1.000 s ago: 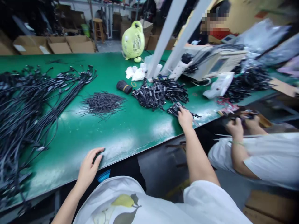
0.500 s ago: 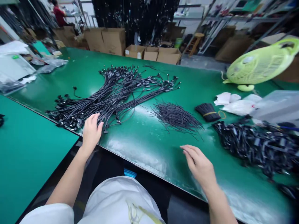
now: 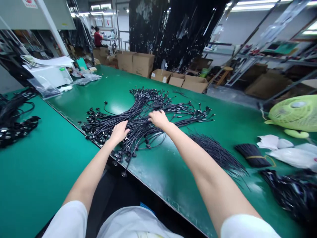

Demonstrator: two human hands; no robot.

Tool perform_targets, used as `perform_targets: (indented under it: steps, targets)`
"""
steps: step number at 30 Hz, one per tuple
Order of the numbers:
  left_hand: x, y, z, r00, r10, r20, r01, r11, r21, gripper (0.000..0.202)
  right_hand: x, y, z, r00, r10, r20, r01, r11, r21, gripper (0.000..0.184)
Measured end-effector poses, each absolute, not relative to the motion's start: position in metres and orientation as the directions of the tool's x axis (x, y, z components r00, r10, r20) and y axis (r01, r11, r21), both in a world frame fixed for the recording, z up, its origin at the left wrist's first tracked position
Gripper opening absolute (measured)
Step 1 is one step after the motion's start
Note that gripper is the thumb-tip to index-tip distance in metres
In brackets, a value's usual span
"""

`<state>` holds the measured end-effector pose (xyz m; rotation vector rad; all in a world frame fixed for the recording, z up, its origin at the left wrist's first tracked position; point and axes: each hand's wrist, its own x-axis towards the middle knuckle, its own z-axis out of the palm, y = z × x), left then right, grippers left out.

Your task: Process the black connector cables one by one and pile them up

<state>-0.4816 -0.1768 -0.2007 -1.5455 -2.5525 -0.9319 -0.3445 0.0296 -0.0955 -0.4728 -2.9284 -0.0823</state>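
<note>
A large loose bundle of black cables with small connectors lies fanned out on the green work mat. My left hand and my right hand both rest in this bundle, their fingers curled around cables. Some cable ends hang over the mat's front edge below my left hand. To the right lie a pile of thin black wires and a short wire bunch tied with a yellow band.
A heap of black connector cables sits at the lower right, near white bags and a lime-green fan. More cables lie on a second green bench to the left. Cardboard boxes stand beyond the table.
The view has swung left. My right hand has moved from the bare mat onto the cables. The bundle now lies closer to the front edge, with ends hanging over it.
</note>
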Motion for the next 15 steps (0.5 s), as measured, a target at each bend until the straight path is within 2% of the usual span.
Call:
perform_targets:
  steps: [2,5,7,9,12,13,15]
  targets:
    - [-0.485,-0.186,-0.201,-0.512,0.797,0.319,0.810,0.325,0.489,0.044,-0.343,0.029,-0.103,-0.958,0.247,0.143,0.255,0.966,0.045,0.020]
    - [-0.486,-0.193,-0.191,-0.516,0.768,0.380,0.805,0.283,0.520,0.044,-0.319,0.023,-0.101,-0.965,0.192,0.179,0.206,0.976,0.064,0.027]
    - [-0.485,-0.186,-0.182,-0.484,0.762,0.430,0.819,0.221,0.529,0.046,-0.303,0.014,-0.091,-0.956,0.147,0.254,0.170,0.983,0.073,0.029]
    - [-0.485,-0.172,-0.174,-0.421,0.803,0.421,0.831,0.156,0.534,0.045,-0.292,0.001,-0.075,-0.936,0.084,0.341,0.125,0.987,0.100,0.030]
    - [-0.488,-0.153,-0.160,-0.362,0.862,0.354,0.821,0.115,0.559,0.025,-0.284,-0.019,-0.041,-0.894,0.003,0.448,0.086,0.982,0.166,0.034]
    - [-0.490,-0.149,-0.154,-0.366,0.860,0.356,0.815,0.112,0.568,0.021,-0.282,-0.021,-0.028,-0.873,-0.004,0.488,0.095,0.979,0.178,0.035]
    - [-0.496,-0.148,-0.138,-0.384,0.835,0.394,0.808,0.097,0.582,0.025,-0.279,-0.016,-0.003,-0.816,0.023,0.577,0.146,0.975,0.169,0.034]
